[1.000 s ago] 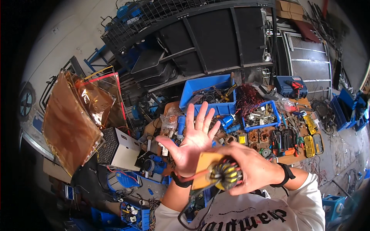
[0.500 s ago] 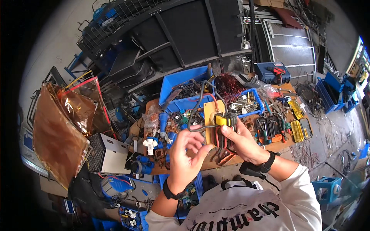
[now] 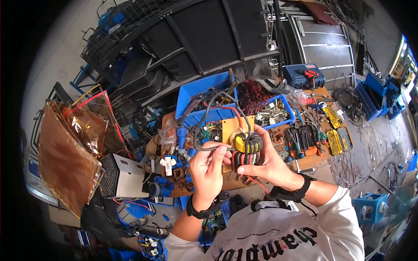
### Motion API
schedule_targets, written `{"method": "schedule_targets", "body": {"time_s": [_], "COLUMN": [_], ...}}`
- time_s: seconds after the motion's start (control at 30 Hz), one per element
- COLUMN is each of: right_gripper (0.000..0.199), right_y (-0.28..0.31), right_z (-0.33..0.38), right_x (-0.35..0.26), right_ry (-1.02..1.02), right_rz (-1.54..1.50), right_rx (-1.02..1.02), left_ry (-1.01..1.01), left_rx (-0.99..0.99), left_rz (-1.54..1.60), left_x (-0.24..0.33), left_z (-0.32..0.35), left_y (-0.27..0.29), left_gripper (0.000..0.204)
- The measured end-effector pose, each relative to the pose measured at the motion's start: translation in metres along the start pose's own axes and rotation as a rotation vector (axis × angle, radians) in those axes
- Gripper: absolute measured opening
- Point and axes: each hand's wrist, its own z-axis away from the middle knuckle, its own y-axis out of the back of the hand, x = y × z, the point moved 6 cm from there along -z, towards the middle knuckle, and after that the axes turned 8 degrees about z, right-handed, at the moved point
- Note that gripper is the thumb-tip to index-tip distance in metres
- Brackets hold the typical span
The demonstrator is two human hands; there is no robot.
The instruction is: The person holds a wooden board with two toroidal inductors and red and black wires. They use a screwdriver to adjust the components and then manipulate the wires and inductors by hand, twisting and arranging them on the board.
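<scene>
My right hand [image 3: 275, 164] is closed round a wire-wound ring coil [image 3: 247, 144], yellow with thick black wire wrapped over it. Red and black turns bulge below the yellow part. Behind the coil stands a flat yellowish board [image 3: 229, 126], which looks joined to it. A thick dark cable [image 3: 199, 128] loops up over the board and comes back down on the left. My left hand [image 3: 206, 168] pinches that cable between thumb and fingers, just left of the coil. A red wire [image 3: 260, 184] hangs down beneath my right hand.
Behind my hands, a wooden table [image 3: 307, 162] carries a blue bin of cables [image 3: 208, 117], a smaller blue tray of metal parts [image 3: 291, 103], hand tools [image 3: 300, 141] and a yellow bit case [image 3: 335, 145]. A white pipe fitting [image 3: 167, 162] stands at the left.
My left hand has gone from spread fingers to pinching the cable. The coil has turned, showing more of its windings, and shifted slightly left and down with my right hand.
</scene>
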Motion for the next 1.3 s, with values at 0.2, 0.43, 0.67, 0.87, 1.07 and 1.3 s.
{"method": "schedule_targets", "body": {"time_s": [0.2,0.43,0.67,0.87,1.07,1.3], "right_gripper": [0.117,0.121,0.121,0.119,0.11,0.108], "right_y": [0.008,0.009,0.01,0.012,0.021,0.064], "right_z": [0.002,0.009,0.01,0.012,0.017,0.017], "right_x": [0.005,-0.006,-0.012,-0.008,-0.016,0.035], "right_ry": [-0.016,0.126,0.173,0.183,0.224,0.026], "right_rz": [-0.025,0.174,0.317,0.324,0.501,0.261], "right_rx": [-0.02,0.054,0.094,0.09,0.154,0.229], "left_ry": [-0.027,-0.099,-0.158,-0.145,-0.331,-0.124], "left_rx": [0.007,0.032,0.032,0.043,0.266,0.006], "left_rz": [-0.026,-0.012,0.049,0.035,-0.077,-0.257], "left_x": [0.002,0.012,0.01,0.014,0.057,0.076], "left_z": [0.0,0.004,0.006,0.007,0.003,-0.038], "left_y": [-0.004,-0.007,-0.009,-0.008,0.024,0.052], "left_gripper": [0.017,0.018,0.017,0.018,0.027,0.028]}}
